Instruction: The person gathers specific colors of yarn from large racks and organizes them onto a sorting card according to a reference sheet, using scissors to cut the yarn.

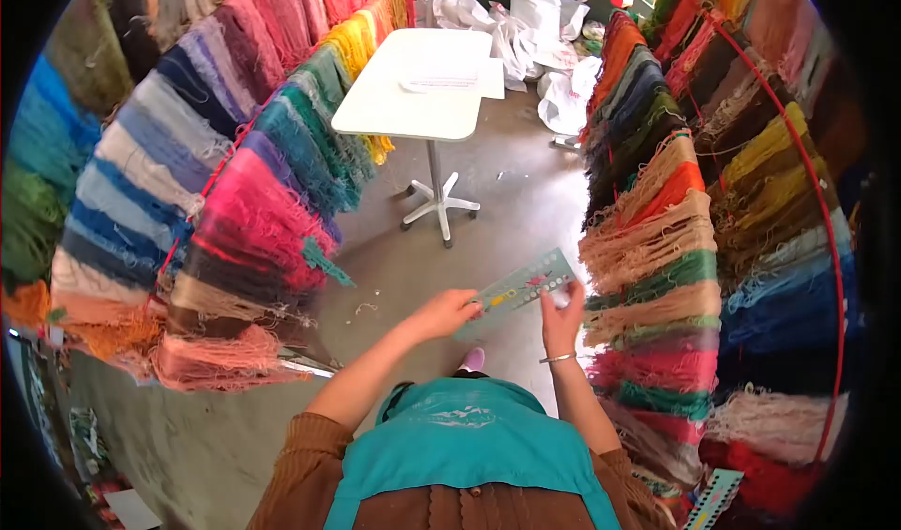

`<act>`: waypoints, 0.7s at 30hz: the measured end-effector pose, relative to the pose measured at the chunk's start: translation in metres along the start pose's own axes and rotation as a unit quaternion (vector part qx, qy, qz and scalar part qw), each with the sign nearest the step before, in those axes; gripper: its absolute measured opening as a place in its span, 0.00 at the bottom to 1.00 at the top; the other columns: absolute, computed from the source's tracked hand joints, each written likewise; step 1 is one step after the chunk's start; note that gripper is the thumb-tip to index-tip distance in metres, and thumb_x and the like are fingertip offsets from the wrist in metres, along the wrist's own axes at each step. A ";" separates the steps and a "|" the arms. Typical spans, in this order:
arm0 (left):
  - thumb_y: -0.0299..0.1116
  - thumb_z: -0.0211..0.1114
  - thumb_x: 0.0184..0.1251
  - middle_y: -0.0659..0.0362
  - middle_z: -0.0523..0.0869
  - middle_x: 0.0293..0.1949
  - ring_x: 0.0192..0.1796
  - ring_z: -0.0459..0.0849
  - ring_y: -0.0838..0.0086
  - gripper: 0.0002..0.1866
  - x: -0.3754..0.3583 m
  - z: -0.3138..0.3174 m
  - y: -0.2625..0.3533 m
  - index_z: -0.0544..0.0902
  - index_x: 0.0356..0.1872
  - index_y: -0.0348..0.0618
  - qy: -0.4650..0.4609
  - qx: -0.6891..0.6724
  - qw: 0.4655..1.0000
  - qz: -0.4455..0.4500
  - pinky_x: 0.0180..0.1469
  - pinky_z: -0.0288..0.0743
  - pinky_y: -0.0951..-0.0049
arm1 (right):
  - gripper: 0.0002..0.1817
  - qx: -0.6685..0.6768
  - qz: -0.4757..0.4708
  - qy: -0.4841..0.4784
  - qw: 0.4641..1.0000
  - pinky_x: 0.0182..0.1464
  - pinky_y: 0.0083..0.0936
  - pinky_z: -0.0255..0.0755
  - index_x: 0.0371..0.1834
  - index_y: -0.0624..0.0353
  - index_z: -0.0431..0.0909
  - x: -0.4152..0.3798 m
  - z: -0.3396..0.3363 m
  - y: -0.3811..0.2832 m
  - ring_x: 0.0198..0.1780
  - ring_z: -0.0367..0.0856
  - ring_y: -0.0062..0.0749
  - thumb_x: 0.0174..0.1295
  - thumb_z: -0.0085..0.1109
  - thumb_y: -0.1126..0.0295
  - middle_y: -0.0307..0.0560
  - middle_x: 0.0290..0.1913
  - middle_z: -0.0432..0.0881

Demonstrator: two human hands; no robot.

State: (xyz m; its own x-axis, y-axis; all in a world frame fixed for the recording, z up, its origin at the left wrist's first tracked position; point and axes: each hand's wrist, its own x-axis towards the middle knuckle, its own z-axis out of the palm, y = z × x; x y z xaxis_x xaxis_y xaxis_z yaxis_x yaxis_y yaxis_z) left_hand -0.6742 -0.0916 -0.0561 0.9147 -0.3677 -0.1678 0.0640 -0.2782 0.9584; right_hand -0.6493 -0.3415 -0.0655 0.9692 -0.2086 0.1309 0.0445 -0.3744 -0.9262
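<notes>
My left hand (447,314) grips the left end of a long pale green card (507,297), thumb on top. Holes run along the card's edge, and small pink, red and yellow patches, perhaps thread, show on its face. At the card's right end is my right hand (561,316), its fingers closed around the edge. A whitish spot shows by those fingers; I cannot make out what it is. The card is tilted, its right end farther from me, in front of my teal apron (469,427). Hanks of peach yarn (648,225) hang just right of my right hand.
Racks of coloured yarn, with pink hanks (258,216) on the left and blue hanks (784,314) on the right, line both sides of the aisle. A white wheeled table (375,94) bearing papers stands ahead. White plastic bags (540,14) lie behind it. A similar card (715,499) is at lower right.
</notes>
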 end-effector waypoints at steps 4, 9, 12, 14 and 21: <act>0.37 0.57 0.74 0.47 0.86 0.38 0.44 0.86 0.52 0.12 0.037 -0.037 0.046 0.81 0.38 0.39 -0.008 0.331 0.944 -0.002 0.46 0.78 0.53 | 0.40 -0.153 -0.274 0.077 0.946 0.75 0.50 0.53 0.72 0.66 0.63 0.057 -0.008 -0.074 0.73 0.62 0.59 0.55 0.69 0.71 0.64 0.70 0.67; 0.41 0.59 0.72 0.50 0.86 0.35 0.43 0.85 0.50 0.12 0.109 -0.060 0.054 0.82 0.36 0.43 -0.064 0.415 0.907 0.029 0.44 0.76 0.49 | 0.19 -0.340 -0.373 -0.181 0.844 0.69 0.54 0.62 0.49 0.54 0.81 0.111 0.013 -0.110 0.67 0.72 0.49 0.54 0.70 0.65 0.46 0.51 0.83; 0.41 0.60 0.71 0.51 0.86 0.34 0.42 0.85 0.49 0.12 0.159 -0.081 0.088 0.81 0.36 0.44 -0.092 0.442 0.889 0.072 0.43 0.77 0.49 | 0.09 -0.354 -0.343 -0.245 0.835 0.65 0.54 0.64 0.40 0.52 0.81 0.149 0.033 -0.074 0.53 0.81 0.43 0.56 0.66 0.67 0.43 0.36 0.84; 0.43 0.60 0.71 0.49 0.86 0.39 0.45 0.85 0.50 0.13 0.194 -0.103 0.109 0.83 0.43 0.44 -0.159 0.469 0.868 0.039 0.47 0.78 0.51 | 0.04 -0.339 -0.301 -0.263 0.852 0.46 0.44 0.74 0.33 0.53 0.78 0.180 0.037 -0.073 0.37 0.82 0.44 0.59 0.63 0.69 0.45 0.30 0.82; 0.49 0.61 0.71 0.47 0.76 0.66 0.67 0.74 0.52 0.29 0.316 -0.215 0.056 0.74 0.65 0.39 0.175 0.316 0.925 0.119 0.67 0.69 0.55 | 0.10 -0.261 -0.073 -0.154 0.950 0.39 0.37 0.77 0.49 0.59 0.79 0.293 0.032 -0.060 0.38 0.85 0.55 0.66 0.60 0.74 0.60 0.36 0.84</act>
State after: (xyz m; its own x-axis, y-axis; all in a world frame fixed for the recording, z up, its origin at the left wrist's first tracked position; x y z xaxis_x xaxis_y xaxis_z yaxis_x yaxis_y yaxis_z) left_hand -0.2961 -0.0325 -0.0061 0.9533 -0.2067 0.2203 -0.3002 -0.7305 0.6135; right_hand -0.3601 -0.3509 0.0168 0.9905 0.1235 0.0601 0.1349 -0.7933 -0.5937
